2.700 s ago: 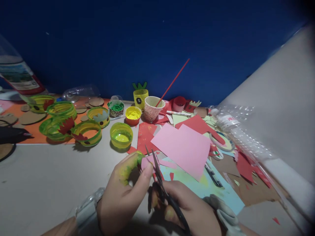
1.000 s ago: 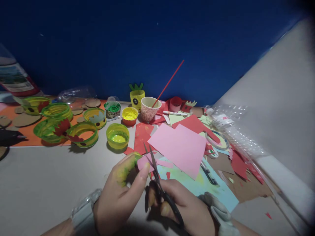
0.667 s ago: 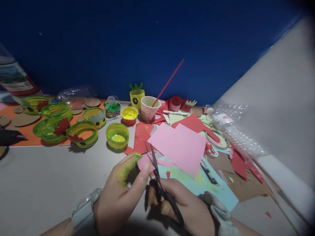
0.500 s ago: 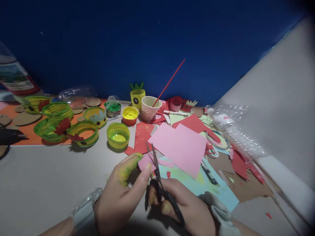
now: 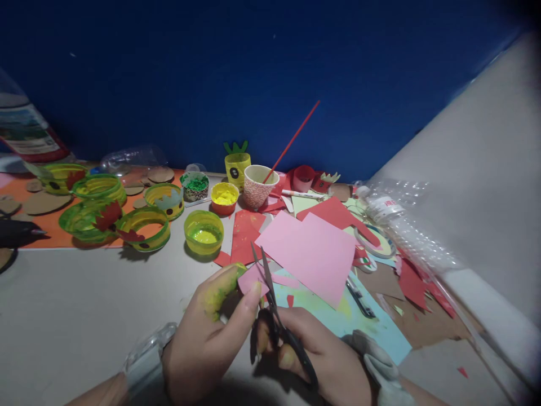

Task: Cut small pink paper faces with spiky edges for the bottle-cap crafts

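My left hand [image 5: 215, 321], smeared with yellow-green paint, pinches a small piece of pink paper [image 5: 250, 278] between thumb and fingers. My right hand [image 5: 313, 344] is wrapped round the black handles of a pair of scissors [image 5: 271, 282]. The scissor blades point away from me and stand slightly apart, with the pink piece at them; whether they bite into it I cannot tell. Beyond the hands lies a larger sheet of pink paper [image 5: 310, 254] with a notched edge, on top of a light blue sheet [image 5: 380, 332].
Painted yellow-green rings [image 5: 146, 228] and a shallow green cup [image 5: 203, 232] stand at left. Paint pots, yellow [image 5: 224, 195] and green [image 5: 195, 184], sit beside a patterned cup [image 5: 258, 189] holding a red stick. A cutter [image 5: 360, 296], red scraps and a plastic bottle [image 5: 393, 211] lie right.
Almost nothing differs. The view has shifted very slightly, and both hands keep their hold on the pink paper and the scissors.
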A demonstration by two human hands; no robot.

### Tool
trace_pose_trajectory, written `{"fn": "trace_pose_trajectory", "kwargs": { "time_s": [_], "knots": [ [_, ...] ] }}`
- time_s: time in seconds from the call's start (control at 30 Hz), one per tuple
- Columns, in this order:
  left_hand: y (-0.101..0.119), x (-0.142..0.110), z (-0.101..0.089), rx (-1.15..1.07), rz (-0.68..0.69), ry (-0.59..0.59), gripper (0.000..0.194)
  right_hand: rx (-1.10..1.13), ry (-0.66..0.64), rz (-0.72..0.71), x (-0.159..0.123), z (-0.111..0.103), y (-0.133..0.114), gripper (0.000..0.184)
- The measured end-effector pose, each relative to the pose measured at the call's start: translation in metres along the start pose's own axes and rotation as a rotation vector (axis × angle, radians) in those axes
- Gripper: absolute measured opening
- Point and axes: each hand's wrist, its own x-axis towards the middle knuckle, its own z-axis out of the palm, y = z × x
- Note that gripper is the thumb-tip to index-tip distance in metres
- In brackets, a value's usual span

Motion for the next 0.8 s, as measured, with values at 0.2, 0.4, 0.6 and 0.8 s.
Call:
{"fn": "trace_pose_trajectory", "kwargs": {
  "time_s": [0.2, 0.4, 0.6, 0.8],
  "knots": [
    [0.0016, 0.0019, 0.0002, -0.016, 0.026, -0.018, 0.026, -0.017, 0.010, -0.011, -0.0009, -0.0002, 0.0004, 0.052],
    [0.0015, 0.0024, 0.0008, -0.013, 0.031, -0.013, 0.025, -0.003, 0.004, 0.008, -0.0005, -0.0009, -0.0018, 0.053],
    [0.0019, 0.0022, 0.0013, 0.013, 0.029, -0.006, 0.026, 0.003, -0.002, 0.010, -0.0005, -0.0004, -0.0018, 0.054],
    [0.0007, -0.0007, 0.0002, -0.010, 0.020, -0.022, 0.026, -0.007, 0.002, 0.001, 0.0004, -0.0012, -0.0021, 0.055]
  ]
}}
